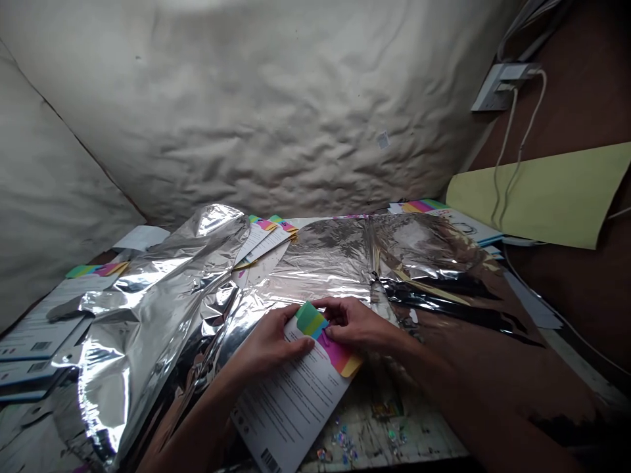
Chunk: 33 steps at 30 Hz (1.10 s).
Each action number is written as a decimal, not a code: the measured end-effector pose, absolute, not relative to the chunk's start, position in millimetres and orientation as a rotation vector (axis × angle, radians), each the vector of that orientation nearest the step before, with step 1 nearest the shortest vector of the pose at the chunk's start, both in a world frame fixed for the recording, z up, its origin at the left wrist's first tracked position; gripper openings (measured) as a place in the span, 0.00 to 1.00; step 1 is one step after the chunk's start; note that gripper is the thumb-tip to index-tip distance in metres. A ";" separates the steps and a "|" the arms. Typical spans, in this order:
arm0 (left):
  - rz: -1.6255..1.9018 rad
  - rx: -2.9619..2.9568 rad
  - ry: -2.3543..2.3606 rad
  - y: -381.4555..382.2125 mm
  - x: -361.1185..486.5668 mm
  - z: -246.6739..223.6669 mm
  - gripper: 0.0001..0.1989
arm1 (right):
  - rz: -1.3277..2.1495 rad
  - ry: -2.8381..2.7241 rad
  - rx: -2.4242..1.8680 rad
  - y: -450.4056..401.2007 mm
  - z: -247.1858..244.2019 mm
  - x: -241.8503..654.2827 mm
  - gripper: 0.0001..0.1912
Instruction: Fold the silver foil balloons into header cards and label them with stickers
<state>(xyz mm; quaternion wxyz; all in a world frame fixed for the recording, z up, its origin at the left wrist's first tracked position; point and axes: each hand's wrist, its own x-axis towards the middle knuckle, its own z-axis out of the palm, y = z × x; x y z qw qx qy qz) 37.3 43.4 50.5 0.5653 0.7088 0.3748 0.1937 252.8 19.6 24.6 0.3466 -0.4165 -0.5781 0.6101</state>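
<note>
1. The left hand (269, 345) and the right hand (357, 323) meet over a white printed card (290, 401), which is the thing in hand. It lies tilted, with its barcode end running down and away from the fingers, toward the bottom of the view.
2. The left fingers (290, 348) are closed on the card's edge, with the thumb pressed on its printed face. The right fingers (340, 315) are curled and pinch the card's rainbow-striped end, close to a green and blue flap (311, 320) that stands up or folds over there; its exact fold is partly hidden.
3. Just beyond the fingers, more cards with rainbow ends (263, 236) lie on crumpled silver foil sheeting (315, 269). To the left of the fingers, a stack of similar cards (34, 348) sits partly beneath another foil sheet (142, 328).
4. As things lie, one card is up in both hands while the others remain on the foil, not held.
5. Below the fingers, scattered iridescent glitter (348, 440) lies on a paint-marked surface (394, 447).
6. Far to the right of the fingers are a pale yellow-green paper sheet (537, 197) and a wall socket (500, 85) with white cables.
</note>
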 end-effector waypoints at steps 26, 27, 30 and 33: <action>0.611 1.293 0.776 44.0 36.7 60.6 0.21 | 1.574 -0.987 -1.047 30.8 17.2 255.7 0.23; 0.612 1.277 0.756 43.7 37.0 60.1 0.20 | 1.446 -1.024 -1.117 32.0 16.2 256.6 0.23; 0.651 1.186 0.755 44.1 37.3 55.9 0.20 | 0.986 -1.173 -1.254 34.5 19.3 262.4 0.18; 0.706 1.106 0.860 45.5 36.6 50.6 0.18 | 0.737 -1.313 -1.175 29.7 32.7 266.7 0.13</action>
